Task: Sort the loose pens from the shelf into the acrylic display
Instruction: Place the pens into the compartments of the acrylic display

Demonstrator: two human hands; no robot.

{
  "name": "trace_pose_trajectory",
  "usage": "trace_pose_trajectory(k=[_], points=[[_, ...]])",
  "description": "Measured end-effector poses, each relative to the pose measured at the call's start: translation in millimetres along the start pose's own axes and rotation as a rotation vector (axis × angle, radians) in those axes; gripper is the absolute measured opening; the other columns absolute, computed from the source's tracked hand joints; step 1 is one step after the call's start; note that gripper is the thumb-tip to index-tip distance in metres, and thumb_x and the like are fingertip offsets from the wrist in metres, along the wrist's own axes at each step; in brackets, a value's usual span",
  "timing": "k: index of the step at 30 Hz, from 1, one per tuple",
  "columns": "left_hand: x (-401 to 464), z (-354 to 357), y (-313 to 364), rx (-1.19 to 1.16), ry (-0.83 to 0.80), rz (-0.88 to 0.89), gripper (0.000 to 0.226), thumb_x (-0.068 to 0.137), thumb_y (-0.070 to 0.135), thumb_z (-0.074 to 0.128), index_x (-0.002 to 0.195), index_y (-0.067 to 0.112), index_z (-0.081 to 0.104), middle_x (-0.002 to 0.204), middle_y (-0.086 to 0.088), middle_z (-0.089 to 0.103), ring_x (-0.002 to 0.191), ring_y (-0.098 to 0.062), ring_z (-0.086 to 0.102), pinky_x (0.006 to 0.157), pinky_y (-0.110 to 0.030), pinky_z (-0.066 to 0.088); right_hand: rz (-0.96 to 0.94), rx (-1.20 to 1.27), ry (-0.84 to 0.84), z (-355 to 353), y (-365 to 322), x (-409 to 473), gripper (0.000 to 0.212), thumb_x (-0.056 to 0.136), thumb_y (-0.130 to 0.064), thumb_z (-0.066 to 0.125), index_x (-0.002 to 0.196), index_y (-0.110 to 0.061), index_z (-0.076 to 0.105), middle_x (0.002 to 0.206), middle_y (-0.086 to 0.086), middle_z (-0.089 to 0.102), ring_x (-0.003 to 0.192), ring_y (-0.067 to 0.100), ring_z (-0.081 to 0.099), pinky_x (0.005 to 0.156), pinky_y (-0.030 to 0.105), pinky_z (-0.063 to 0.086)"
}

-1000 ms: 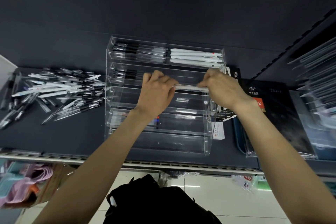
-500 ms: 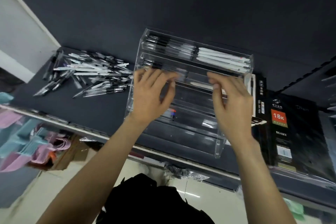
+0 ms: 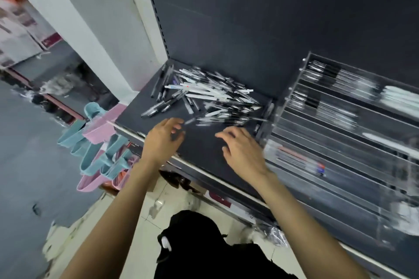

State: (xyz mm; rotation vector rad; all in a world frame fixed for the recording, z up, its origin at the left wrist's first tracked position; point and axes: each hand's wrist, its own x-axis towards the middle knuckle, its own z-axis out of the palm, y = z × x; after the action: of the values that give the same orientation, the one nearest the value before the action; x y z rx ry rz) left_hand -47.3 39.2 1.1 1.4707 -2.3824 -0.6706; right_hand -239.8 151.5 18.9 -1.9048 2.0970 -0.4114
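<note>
both hands hover empty over the dark shelf (image 3: 204, 149) at centre frame: the left hand (image 3: 164, 140) loosely curled, fingertips just short of the nearest pen, the right hand (image 3: 243, 149) spread and relaxed. the loose pens (image 3: 210, 95) lie heaped just above them; the acrylic display (image 3: 344, 133) stands at right, partly filled. this looks like the reach for another pen; next, pinch one barrel cleanly from the tangle.

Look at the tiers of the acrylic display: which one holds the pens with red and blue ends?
The low tier near the front of the acrylic display, where the red-and-blue-ended pens lie. The upper tiers hold black-gripped pens and white pens.
</note>
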Motion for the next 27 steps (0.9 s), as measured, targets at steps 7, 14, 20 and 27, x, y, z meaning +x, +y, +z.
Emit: trace_pose_trajectory(k=[7,14,20,27], points=[[73,19,-6,0.145,-0.246,0.232,0.049,0.091,0.036,0.060,0.134,0.018,0.047,0.130,-0.006,0.051,0.125,-0.026,0.043,0.099,-0.038,0.042,0.345,-0.216,0.016,29,5,63,0.051,0.083,0.002,0.055,0.131,-0.015,0.049,0.131,0.007,0.050,0.123,0.028,0.043,0.102,0.040,0.036],[87,28,-8,0.164,-0.412,0.347,0.048,0.089,0.033,0.063,0.131,0.018,0.047,0.129,-0.005,0.050,0.117,-0.027,0.052,0.092,-0.039,0.046,0.391,-0.340,-0.101,32,-7,73,0.049,0.086,-0.022,0.064,0.130,-0.015,0.044,0.128,0.005,0.050,0.123,0.025,0.043,0.101,0.037,0.035],[100,25,-19,0.151,-0.510,0.349,0.042,0.083,0.031,0.072,0.117,0.012,0.055,0.112,-0.009,0.065,0.100,-0.029,0.063,0.086,-0.041,0.051,0.393,-0.421,-0.239,20,-3,84,0.048,0.083,-0.031,0.067,0.124,-0.014,0.048,0.125,0.008,0.050,0.120,0.026,0.045,0.100,0.036,0.039],[100,18,-25,0.177,-0.529,0.362,0.024,0.093,0.020,0.059,0.112,0.006,0.056,0.109,-0.012,0.064,0.100,-0.030,0.062,0.084,-0.038,0.050,0.308,-0.490,-0.365,12,-8,95,0.048,0.087,-0.024,0.065,0.127,-0.007,0.044,0.125,0.008,0.047,0.110,0.025,0.053,0.083,0.037,0.049]])
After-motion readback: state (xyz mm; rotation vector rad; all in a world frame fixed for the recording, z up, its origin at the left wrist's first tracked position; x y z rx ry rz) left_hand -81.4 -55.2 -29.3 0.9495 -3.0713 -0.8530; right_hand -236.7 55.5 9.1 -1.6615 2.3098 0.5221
